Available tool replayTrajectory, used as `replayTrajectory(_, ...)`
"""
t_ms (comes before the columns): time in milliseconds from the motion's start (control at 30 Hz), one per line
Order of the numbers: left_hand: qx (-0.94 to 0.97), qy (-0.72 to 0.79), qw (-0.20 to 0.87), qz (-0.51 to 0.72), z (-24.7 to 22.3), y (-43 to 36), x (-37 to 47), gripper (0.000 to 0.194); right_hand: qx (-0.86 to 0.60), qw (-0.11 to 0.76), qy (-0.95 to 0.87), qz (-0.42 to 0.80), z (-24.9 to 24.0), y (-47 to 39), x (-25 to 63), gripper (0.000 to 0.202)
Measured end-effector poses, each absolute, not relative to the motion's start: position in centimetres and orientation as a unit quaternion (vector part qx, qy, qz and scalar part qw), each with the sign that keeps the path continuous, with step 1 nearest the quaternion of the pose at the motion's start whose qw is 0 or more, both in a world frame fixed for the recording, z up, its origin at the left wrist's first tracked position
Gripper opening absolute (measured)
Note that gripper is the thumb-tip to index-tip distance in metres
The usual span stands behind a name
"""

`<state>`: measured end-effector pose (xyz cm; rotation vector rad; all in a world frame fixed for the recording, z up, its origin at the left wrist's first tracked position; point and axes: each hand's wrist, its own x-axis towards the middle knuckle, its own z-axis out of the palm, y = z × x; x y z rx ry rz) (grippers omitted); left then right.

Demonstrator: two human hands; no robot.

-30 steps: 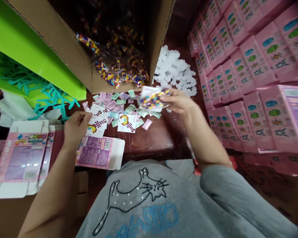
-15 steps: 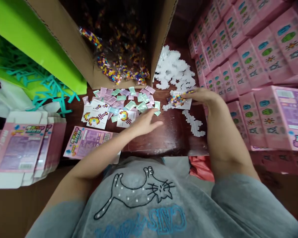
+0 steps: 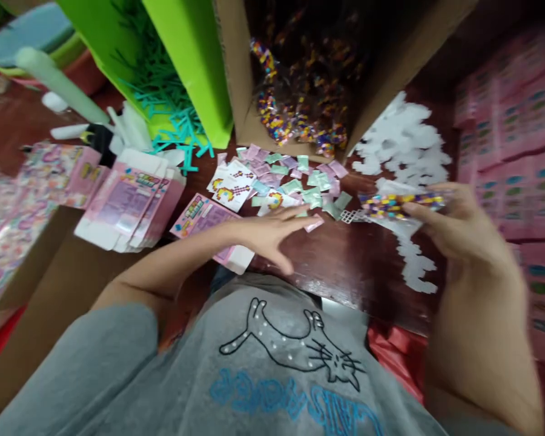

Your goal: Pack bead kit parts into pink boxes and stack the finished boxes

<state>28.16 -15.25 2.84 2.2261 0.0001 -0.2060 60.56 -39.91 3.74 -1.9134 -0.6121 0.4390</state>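
One cardboard box is running out of view; the right hand is blurring at its lower right, the left hand splaying wide below it; the right is pinching a bead bag, the left part-hiding a pattern card.

Stacked basins, the uppermost blue, sit at ten o'clock beside a pale green tube; crumpled red material lies at four.

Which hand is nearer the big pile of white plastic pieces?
Right. The right hand is close to the near right edge of the pile of white plastic pieces. The left hand is farther off, to its left.
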Motion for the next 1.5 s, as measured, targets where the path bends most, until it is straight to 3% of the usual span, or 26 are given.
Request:
replayTrajectory(100,0.971,0.072,0.184,-0.133,5.3,-10.2,18.5,0.148,-0.721,0.612,-0.222,0.238,4.9,-39.1,57.7,0.1)
replayTrajectory(200,0.978,0.076,0.087,-0.173,5.0,-8.5,12.6,0.138,-0.652,0.641,-0.225,0.335,5.3,-36.2,52.2,0.079)
replayTrajectory(267,0.983,0.074,0.077,-0.147,3.8,-8.8,11.1,0.122,-0.597,0.64,-0.22,0.431,4.3,-33.7,47.8,0.068)
replayTrajectory(367,0.984,0.097,0.096,-0.113,2.2,-9.4,10.8,0.129,-0.567,0.618,-0.201,0.506,1.4,-30.7,43.4,0.067)
replayTrajectory(433,0.98,0.109,0.114,-0.123,1.8,-9.5,10.9,0.136,-0.596,0.613,-0.201,0.479,-0.9,-29.8,42.7,0.073)
replayTrajectory(600,0.976,0.132,0.126,-0.12,2.0,-9.2,11.1,0.117,-0.657,0.59,-0.211,0.418,-4.2,-29.6,44.1,0.078)
replayTrajectory(700,0.981,0.142,0.113,-0.07,1.7,-10.5,10.8,0.116,-0.664,0.583,-0.19,0.427,-3.9,-30.0,43.3,0.082)
replayTrajectory(833,0.963,0.231,0.106,0.09,0.5,-14.4,10.3,0.116,-0.72,0.559,-0.218,0.347,-1.8,-29.8,40.6,0.081)
replayTrajectory(1067,0.898,0.34,0.095,0.262,-0.7,-18.9,12.0,0.112,-0.73,0.367,-0.551,0.168,3.3,-27.3,36.9,0.064)
replayTrajectory(1167,0.871,0.381,0.092,0.296,-0.6,-18.9,11.6,0.121,-0.653,0.323,-0.673,0.131,5.6,-26.4,35.3,0.061)
replayTrajectory(1367,0.809,0.432,0.092,0.388,-0.4,-18.7,7.2,0.158,-0.596,0.486,-0.638,0.033,7.0,-15.2,35.6,0.054)
replayTrajectory(1433,0.819,0.396,0.164,0.381,-0.5,-19.0,6.0,0.178,-0.614,0.416,-0.666,0.079,5.4,-9.0,34.7,0.051)
replayTrajectory(1500,0.841,0.324,0.286,0.326,-0.9,-19.1,5.1,0.193,-0.629,0.256,-0.713,0.174,3.5,-3.7,32.7,0.054)
